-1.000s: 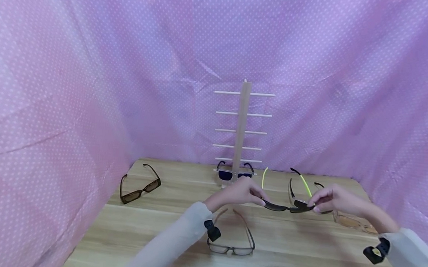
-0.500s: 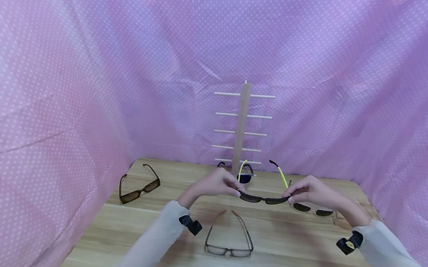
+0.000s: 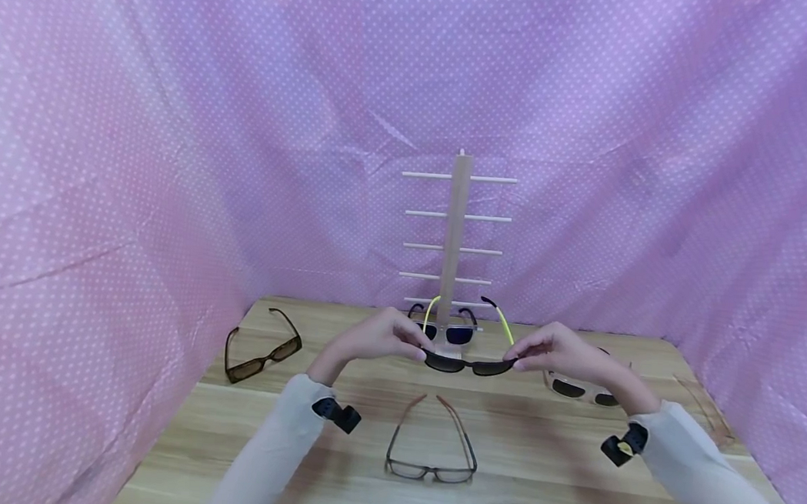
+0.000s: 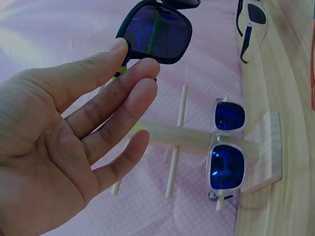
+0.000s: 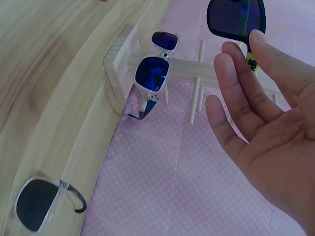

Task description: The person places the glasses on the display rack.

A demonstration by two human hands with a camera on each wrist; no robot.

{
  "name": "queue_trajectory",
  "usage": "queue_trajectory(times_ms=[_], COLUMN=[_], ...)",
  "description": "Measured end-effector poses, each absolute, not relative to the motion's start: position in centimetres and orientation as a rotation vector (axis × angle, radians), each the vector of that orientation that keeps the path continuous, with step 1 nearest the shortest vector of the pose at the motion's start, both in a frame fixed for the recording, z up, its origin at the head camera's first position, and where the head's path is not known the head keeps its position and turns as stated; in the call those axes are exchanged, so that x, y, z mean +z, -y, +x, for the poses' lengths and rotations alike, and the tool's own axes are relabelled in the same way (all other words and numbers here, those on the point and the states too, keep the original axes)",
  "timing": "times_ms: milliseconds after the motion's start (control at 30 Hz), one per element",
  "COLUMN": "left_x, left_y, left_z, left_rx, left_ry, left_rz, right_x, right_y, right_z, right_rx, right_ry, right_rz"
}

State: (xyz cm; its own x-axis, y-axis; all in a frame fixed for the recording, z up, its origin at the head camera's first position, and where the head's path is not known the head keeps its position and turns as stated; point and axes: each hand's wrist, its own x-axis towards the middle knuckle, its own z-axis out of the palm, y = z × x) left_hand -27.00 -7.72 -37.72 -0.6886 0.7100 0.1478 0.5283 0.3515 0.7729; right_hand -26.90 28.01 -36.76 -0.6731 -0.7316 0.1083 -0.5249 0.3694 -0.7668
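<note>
Black sunglasses with yellow-green temples (image 3: pixel 490 368) are held level above the table, lenses facing the person. My left hand (image 3: pixel 379 337) pinches their left hinge corner between thumb and fingers, and my right hand (image 3: pixel 562 354) pinches the right corner. In the left wrist view the thumb presses beside the dark lens (image 4: pixel 157 30); the right wrist view shows the same grip at the other lens (image 5: pixel 236 17). Behind them stands a wooden rack (image 3: pixel 455 232) with several pairs of pegs. Clear-framed blue-lens sunglasses (image 3: pixel 459 335) sit on its lowest pegs, partly hidden by the held pair.
On the wooden table (image 3: pixel 528 475), brown glasses (image 3: pixel 249 369) lie at the left and grey-framed glasses (image 3: pixel 431 473) at the front middle. White-framed dark sunglasses (image 3: pixel 568 388) and pale orange glasses (image 3: pixel 718 435) lie at the right, partly behind my right arm. Pink dotted cloth (image 3: pixel 326 162) surrounds the table.
Both hands have moved left with the black sunglasses, from the right side to in front of the rack. The white-framed sunglasses at the right have come more into view.
</note>
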Motion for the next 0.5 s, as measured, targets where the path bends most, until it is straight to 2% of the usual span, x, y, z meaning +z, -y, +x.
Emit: queue_trajectory(times_ms=[500], left_x=[-38.1], left_y=[9.7], left_z=[-28.0], left_rx=[1.34], left_ry=[-2.458], left_rz=[0.97], right_x=[-37.2], right_y=[-25.7], right_z=[-28.1], right_rx=[-1.152], right_ry=[-2.499], right_rz=[-1.031])
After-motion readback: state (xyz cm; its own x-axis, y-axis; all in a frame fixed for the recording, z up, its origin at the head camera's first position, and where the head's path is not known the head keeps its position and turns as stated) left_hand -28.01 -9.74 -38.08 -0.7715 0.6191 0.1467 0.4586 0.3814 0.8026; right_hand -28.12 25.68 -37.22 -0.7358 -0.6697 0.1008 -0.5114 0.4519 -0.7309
